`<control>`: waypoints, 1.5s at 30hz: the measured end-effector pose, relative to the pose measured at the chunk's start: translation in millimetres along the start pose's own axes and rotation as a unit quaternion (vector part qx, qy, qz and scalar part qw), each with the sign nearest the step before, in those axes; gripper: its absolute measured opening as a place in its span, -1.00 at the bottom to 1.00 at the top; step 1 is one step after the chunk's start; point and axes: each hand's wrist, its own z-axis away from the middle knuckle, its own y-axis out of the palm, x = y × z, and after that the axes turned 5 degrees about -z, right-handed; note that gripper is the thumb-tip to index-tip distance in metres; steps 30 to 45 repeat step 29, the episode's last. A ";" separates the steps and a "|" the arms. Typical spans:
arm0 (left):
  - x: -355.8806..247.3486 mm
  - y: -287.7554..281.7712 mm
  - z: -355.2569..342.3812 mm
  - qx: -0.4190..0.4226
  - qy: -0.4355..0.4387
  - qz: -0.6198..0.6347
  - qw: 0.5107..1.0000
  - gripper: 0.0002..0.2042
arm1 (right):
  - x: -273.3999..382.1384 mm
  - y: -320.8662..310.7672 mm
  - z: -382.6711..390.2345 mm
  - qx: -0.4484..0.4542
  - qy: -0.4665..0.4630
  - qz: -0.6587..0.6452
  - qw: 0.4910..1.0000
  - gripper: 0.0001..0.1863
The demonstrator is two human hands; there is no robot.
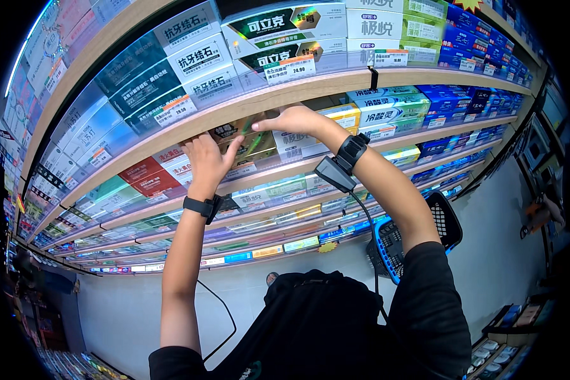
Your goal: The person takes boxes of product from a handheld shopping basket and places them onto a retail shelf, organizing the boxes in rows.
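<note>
On the second shelf down, both my hands reach in among toothpaste boxes. My left hand is open, fingers stretched up over the boxes and thumb apart beside a brown-and-gold toothpaste box with green marks. From the right, my right hand closes on the upper part of that brown box stack, its thumb across the front. The upper shelf edge hides part of the box tops and the far fingertips. Red-and-white boxes stand left of my left hand, and white-and-grey boxes lie below my right hand.
A wooden upper shelf with a clear front strip overhangs my hands. White-and-green boxes fill it. More stocked shelves run below. A black-and-blue basket stands on the floor at right. A cable hangs from a device on my right wrist.
</note>
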 end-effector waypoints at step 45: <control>-104.1 -29.4 107.0 -0.013 0.044 0.197 0.979 -0.24 | 23.8 0.4 213.2 -0.268 -0.098 0.066 0.956 -0.33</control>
